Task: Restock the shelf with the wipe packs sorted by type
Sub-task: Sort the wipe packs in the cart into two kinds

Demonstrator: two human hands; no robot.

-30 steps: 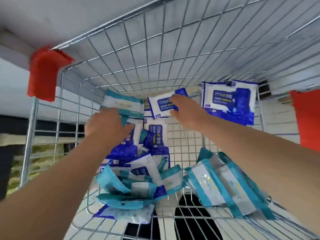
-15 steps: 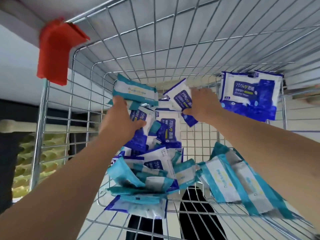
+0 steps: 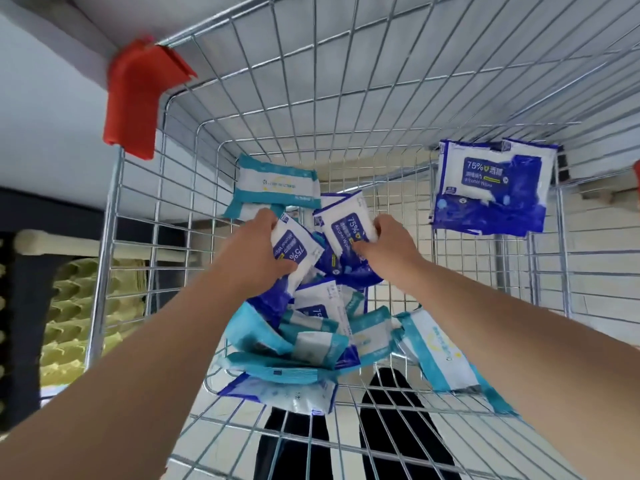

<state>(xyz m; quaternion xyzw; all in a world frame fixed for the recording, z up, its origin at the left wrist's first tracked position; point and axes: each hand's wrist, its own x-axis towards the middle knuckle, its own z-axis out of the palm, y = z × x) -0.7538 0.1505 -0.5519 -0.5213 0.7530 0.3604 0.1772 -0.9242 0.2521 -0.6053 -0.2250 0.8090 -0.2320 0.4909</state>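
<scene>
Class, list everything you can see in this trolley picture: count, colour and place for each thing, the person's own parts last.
Wire cart: one, silver, fills the view.
Corner guard: one, red, cart's far left corner.
Blue packs: count unclear, blue-white; two against the right wall, more piled.
Teal packs: count unclear, teal-white; one against the far-left wall, more piled.
Left grip: one, bare, holds a blue pack.
Right grip: one, bare, holds another blue pack.
</scene>
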